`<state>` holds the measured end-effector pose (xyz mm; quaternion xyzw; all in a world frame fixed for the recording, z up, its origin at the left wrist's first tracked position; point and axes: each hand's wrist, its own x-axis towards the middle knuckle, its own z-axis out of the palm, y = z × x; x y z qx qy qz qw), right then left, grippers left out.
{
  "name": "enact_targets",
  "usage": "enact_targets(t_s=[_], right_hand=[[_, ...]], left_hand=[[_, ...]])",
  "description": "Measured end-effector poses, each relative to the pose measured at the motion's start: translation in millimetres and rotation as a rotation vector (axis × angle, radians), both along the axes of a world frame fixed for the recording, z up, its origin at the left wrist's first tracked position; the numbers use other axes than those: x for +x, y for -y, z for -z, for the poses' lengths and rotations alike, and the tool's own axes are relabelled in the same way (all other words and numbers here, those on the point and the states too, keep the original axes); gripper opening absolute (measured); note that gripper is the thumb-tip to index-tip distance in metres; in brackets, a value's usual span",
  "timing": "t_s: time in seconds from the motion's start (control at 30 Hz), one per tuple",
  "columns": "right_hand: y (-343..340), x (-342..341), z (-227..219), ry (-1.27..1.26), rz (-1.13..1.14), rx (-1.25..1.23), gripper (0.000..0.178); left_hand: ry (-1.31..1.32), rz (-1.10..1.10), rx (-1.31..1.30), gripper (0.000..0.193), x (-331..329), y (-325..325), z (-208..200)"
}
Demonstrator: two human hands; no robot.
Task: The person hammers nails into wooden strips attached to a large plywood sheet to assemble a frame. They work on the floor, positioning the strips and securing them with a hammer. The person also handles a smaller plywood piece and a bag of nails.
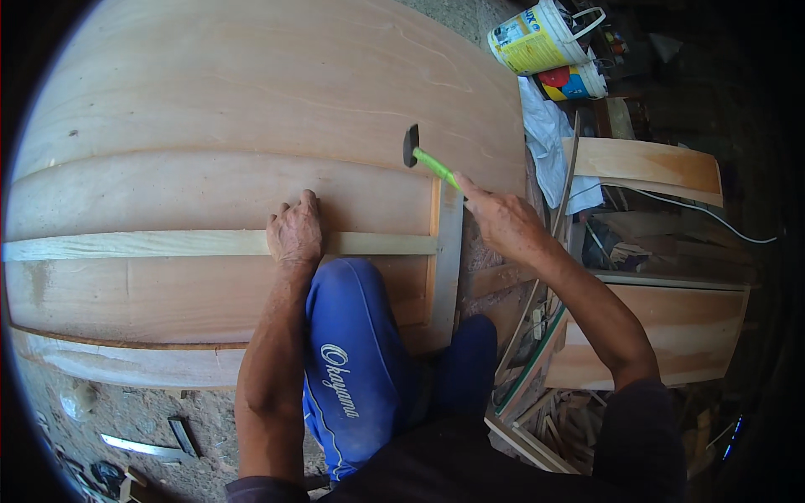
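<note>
My right hand [506, 220] grips a hammer [432, 163] by its bright green handle, the dark head raised over the wood. Under my left hand [295, 232] runs a long pale wooden strip [151, 244], and the fingers curl over its far edge. That strip lies across a broad plywood panel [210, 189] and reaches a wooden crosspiece [447, 251] at its right end. What my left fingertips may be pinching cannot be made out. My blue-trousered knee [352, 289] rests close to the strip.
Two paint buckets [541, 38] stand at the far right beside a white cloth [549, 142]. Plywood pieces [654, 335] and wood scraps [570, 427] lie to the right. On the ground at lower left is a metal square [151, 446]. A white cable [713, 216] curves at right.
</note>
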<state>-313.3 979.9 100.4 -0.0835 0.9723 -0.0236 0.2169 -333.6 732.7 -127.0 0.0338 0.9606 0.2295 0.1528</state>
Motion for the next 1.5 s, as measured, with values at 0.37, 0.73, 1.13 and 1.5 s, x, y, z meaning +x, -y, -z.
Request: enact_targets(t_s=[0.37,0.73,1.13,1.5], right_hand=[[-10.1,24.4,17.6,-0.227,-0.059,-0.122,0.060],[-52.4,58.6,33.3,0.162,-0.098,0.266,0.065],[-35.6,76.3,31.2,0.186,-0.045,0.406,0.063],[-77.5,198.5,95.3,-0.194,1.512,-0.773,0.052]], left_hand=[[0.033,0.020,-0.008,0.014,2.9,-3.1,-4.5],[0.033,0.025,0.015,0.015,3.5,-9.9,-7.7],[0.041,0.020,0.016,0.017,5.9,-4.4,-4.6],[-0.056,0.025,-0.007,0.019,5.1,-11.8,0.9]])
